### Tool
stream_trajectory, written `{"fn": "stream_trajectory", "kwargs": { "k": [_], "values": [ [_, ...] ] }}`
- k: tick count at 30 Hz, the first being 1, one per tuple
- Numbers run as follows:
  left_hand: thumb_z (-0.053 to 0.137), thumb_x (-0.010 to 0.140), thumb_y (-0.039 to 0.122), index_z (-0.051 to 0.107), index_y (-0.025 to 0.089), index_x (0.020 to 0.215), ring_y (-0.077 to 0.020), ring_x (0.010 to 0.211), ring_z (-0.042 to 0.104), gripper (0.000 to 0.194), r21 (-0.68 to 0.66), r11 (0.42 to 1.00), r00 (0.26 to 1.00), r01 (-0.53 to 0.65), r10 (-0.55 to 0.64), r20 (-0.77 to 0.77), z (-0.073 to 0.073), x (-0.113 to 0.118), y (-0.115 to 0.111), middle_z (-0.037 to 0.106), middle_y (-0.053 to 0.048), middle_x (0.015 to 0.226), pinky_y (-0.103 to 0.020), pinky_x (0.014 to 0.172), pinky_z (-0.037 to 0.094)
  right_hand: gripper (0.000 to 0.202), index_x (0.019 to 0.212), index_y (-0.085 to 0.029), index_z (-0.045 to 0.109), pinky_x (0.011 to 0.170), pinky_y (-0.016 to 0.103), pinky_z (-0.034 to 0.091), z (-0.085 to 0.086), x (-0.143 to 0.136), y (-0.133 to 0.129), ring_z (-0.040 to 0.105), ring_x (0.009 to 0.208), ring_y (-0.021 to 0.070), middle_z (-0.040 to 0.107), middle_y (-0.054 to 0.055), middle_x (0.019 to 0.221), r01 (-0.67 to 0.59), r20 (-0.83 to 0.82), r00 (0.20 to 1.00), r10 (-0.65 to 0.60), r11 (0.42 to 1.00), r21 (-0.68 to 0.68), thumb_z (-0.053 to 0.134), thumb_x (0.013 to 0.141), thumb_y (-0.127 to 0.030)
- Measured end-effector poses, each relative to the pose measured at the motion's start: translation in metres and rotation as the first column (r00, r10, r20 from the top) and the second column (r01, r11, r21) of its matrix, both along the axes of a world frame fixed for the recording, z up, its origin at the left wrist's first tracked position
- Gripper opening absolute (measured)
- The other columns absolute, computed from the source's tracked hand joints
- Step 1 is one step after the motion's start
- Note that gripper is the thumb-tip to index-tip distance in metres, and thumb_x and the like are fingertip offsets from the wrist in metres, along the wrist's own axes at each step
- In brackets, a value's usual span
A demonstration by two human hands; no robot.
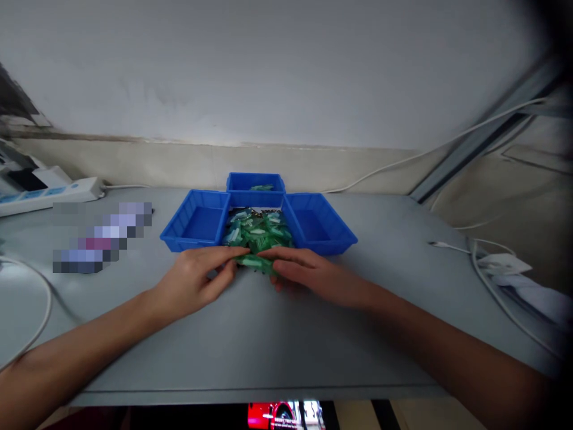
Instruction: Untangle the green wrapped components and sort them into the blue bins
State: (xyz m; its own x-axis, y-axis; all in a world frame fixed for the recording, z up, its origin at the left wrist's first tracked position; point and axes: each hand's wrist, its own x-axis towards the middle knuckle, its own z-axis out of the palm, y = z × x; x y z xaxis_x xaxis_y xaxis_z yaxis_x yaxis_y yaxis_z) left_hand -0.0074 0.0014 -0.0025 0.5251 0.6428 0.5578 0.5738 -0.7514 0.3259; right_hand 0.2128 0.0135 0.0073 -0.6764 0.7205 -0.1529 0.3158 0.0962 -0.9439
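Note:
Between my hands is a small, shiny green piece (255, 262) with a pale strip along it; its exact kind cannot be made out. My left hand (197, 273) pinches its left end between thumb and forefinger. At the other end, the fingers of my right hand (320, 276) are closed around it, partly hidden underneath. Just beyond my fingertips lies a heap of similar green pieces (262, 226), flanked by a left blue bin (190, 243) and a right blue bin (329, 245). A third blue bin (255, 199) stands behind the heap with a little green in it.
A blurred-out object (105, 239) lies on the grey table (268, 346) at left, near a white power strip (67, 194). White cables (487, 295) trail along the right side. A lit screen (286, 415) shows below the table's front edge.

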Motion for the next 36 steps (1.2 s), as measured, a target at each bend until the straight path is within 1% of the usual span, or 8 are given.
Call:
{"fn": "stream_trajectory", "kwargs": {
  "k": [2, 6, 10, 14, 21, 24, 31, 36],
  "values": [
    [0.042, 0.080, 0.015, 0.058, 0.014, 0.100, -0.0085, 0.065, 0.061, 0.025, -0.003, 1.000, 1.000, 0.020, -0.020, -0.016, 0.001, 0.001, -0.001, 0.066, -0.001, 0.082, -0.016, 0.059, 0.048, 0.040, 0.107, -0.019, 0.050, 0.053, 0.022, 0.035, 0.002, -0.002, -0.001, 0.046, 0.063, 0.0096, 0.051, 0.000, 0.074, 0.003, 0.085, 0.996, -0.005, 1.000, 0.027, 0.045, 0.079, -0.047],
    [0.041, 0.080, 0.016, 0.058, 0.014, 0.099, -0.0094, 0.063, 0.060, 0.026, -0.058, 0.997, 0.998, 0.041, -0.043, -0.037, 0.005, 0.002, -0.003, 0.066, -0.002, 0.080, -0.018, 0.059, 0.048, 0.034, 0.095, -0.017, 0.053, 0.051, 0.021, 0.034, 0.005, -0.004, -0.004, 0.045, 0.058, 0.0089, 0.049, -0.001, 0.066, -0.028, 0.134, 0.991, 0.015, 0.995, 0.097, 0.040, 0.082, -0.045],
    [0.038, 0.080, 0.015, 0.054, 0.016, 0.106, -0.0091, 0.060, 0.057, 0.030, -0.188, 0.979, 0.997, 0.075, -0.080, -0.020, 0.008, 0.000, -0.003, 0.064, -0.001, 0.078, -0.020, 0.058, 0.047, 0.034, 0.097, -0.017, 0.053, 0.048, 0.020, 0.032, 0.007, -0.005, -0.006, 0.043, 0.056, 0.0088, 0.048, -0.002, 0.064, 0.004, 0.164, 0.986, -0.031, 0.987, 0.162, 0.040, 0.082, -0.045],
    [0.029, 0.085, 0.018, 0.055, 0.013, 0.104, -0.0111, 0.067, 0.057, 0.032, -0.292, 0.944, 0.988, 0.154, -0.144, 0.056, 0.012, 0.000, -0.003, 0.063, -0.003, 0.076, -0.022, 0.061, 0.046, 0.033, 0.102, -0.020, 0.051, 0.049, 0.020, 0.033, 0.004, -0.006, -0.005, 0.044, 0.056, 0.0084, 0.047, -0.003, 0.064, 0.046, 0.144, 0.987, -0.074, 0.981, 0.191, 0.044, 0.080, -0.043],
    [0.044, 0.084, 0.027, 0.055, 0.019, 0.103, -0.0087, 0.064, 0.056, 0.024, -0.388, 0.919, 0.997, 0.067, -0.075, -0.006, 0.005, 0.004, -0.002, 0.062, 0.000, 0.077, -0.016, 0.055, 0.044, 0.034, 0.108, -0.022, 0.049, 0.052, 0.022, 0.034, 0.000, -0.003, -0.004, 0.046, 0.058, 0.0092, 0.050, -0.002, 0.068, 0.109, 0.127, 0.981, -0.146, 0.959, 0.261, 0.050, 0.078, -0.038],
    [0.046, 0.083, 0.031, 0.053, 0.020, 0.106, -0.0083, 0.061, 0.055, 0.027, -0.384, 0.921, 0.997, 0.066, -0.076, -0.010, 0.002, 0.004, -0.001, 0.059, 0.002, 0.071, -0.017, 0.056, 0.044, 0.033, 0.109, -0.022, 0.049, 0.053, 0.022, 0.035, 0.002, -0.003, -0.004, 0.047, 0.059, 0.0097, 0.051, -0.002, 0.067, 0.103, 0.132, 0.981, -0.144, 0.954, 0.280, 0.048, 0.079, -0.037],
    [0.046, 0.083, 0.031, 0.049, 0.020, 0.112, -0.0084, 0.062, 0.056, 0.031, -0.371, 0.927, 0.998, 0.055, -0.060, -0.003, 0.002, 0.004, 0.001, 0.060, 0.001, 0.074, -0.018, 0.058, 0.045, 0.030, 0.110, -0.024, 0.048, 0.054, 0.023, 0.037, 0.002, -0.003, -0.004, 0.050, 0.060, 0.0103, 0.052, -0.002, 0.068, 0.088, 0.133, 0.982, -0.134, 0.948, 0.305, 0.045, 0.081, -0.035],
    [0.044, 0.084, 0.028, 0.037, 0.019, 0.124, -0.0075, 0.055, 0.056, 0.042, -0.492, 0.865, 0.994, 0.094, -0.105, 0.005, -0.002, 0.003, 0.004, 0.059, 0.004, 0.060, -0.016, 0.055, 0.044, 0.028, 0.108, -0.024, 0.049, 0.055, 0.023, 0.037, 0.002, -0.003, -0.004, 0.049, 0.059, 0.0095, 0.054, -0.002, 0.070, 0.074, 0.136, 0.983, -0.126, 0.941, 0.331, 0.044, 0.082, -0.034]
  ]
}}
